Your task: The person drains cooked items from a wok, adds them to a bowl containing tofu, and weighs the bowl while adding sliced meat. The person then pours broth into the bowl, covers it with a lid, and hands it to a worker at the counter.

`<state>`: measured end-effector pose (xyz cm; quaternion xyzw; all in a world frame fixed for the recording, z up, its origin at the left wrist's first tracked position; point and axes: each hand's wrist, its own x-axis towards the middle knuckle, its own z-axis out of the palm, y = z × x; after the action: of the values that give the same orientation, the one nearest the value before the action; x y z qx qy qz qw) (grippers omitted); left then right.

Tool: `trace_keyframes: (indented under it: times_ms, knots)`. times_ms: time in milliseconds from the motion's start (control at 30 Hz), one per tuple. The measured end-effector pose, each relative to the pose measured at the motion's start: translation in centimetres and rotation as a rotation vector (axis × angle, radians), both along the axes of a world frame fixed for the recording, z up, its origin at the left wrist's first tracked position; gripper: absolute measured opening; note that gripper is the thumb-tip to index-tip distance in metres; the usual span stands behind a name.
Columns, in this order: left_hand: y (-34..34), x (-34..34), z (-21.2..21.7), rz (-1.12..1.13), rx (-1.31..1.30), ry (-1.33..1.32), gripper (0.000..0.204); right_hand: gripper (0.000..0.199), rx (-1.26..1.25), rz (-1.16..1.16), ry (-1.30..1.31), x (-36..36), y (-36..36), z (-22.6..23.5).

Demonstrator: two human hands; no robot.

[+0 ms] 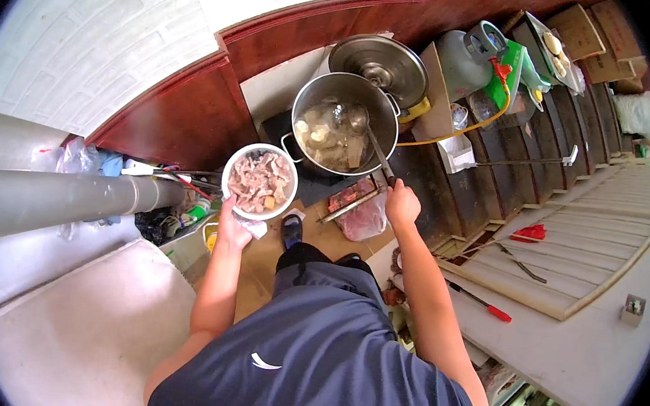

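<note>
Supporting a round white bowl [284, 206] at its near-left side, the left hand [235, 230] is closed on the rim; the fingers beneath are hidden, and their exact placement cannot be told. The bowl is well filled with pinkish-grey sliced meat [257, 180], with one yellowish-brown piece [269, 203] toward the near edge. The right hand [401, 203] is wrapped firmly around the dark handle end of a long metal ladle [377, 149]. Below, on the floor, lies a pinkish plastic bag [364, 220]; its contents cannot be made out. Beyond the hands stands a large two-handled metal stockpot [383, 117], uncovered, just to the right of the bowl. It holds brownish liquid with pale chunks [318, 134] gathered toward the left. The ladle's cup is inside the stockpot, toward the far side; depth of immersion cannot be determined. Just behind the stockpot is a round metal lid [403, 63]. Farther right, a grey gas cylinder [455, 63] with a yellow hose [477, 127] stands near a tray [538, 32] bearing pale rounded items. Cardboard boxes [578, 32] occupy the far upper right, contents not visible.
</note>
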<state>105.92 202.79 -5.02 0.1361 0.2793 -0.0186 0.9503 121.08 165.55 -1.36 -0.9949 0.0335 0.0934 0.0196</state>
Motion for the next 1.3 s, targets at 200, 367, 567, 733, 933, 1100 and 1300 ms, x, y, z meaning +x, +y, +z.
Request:
trace_keyframes:
  times_ms: [200,367,567,733,933,1100,1300]
  knots:
    - [-0.9,1.7,-1.3,-0.03,-0.049,-0.027,0.073,0.03,0.017,-0.132,0.155,2.2,2.5,-0.9]
    - [-0.8,2.3,-0.6,-0.04,-0.032,0.003,0.074,0.041,0.384,-0.403,0.16,1.8,1.3,0.1]
    - [-1.1,4.0,-1.6,-0.101,-0.013,0.011,0.07,0.033,1.027,-0.738,0.249,-2.6,-4.4,0.3]
    - [-1.9,5.8,-1.4,-0.126,0.01,0.035,0.062,0.029,1.207,-0.802,0.316,-7.2,-5.4,5.1]
    - [-2.5,7.9,-2.7,-0.169,0.04,0.057,0.056,0.031,1.287,-0.742,0.281,-11.2,-4.8,11.8]
    - [-3.2,9.5,-2.9,-0.156,0.059,0.078,0.05,0.037,1.278,-0.685,0.276,-12.9,-4.5,17.1]
    - [-4.2,10.9,-2.6,-0.182,0.061,0.047,0.049,0.04,1.332,-0.708,0.365,-13.4,-4.5,22.1]
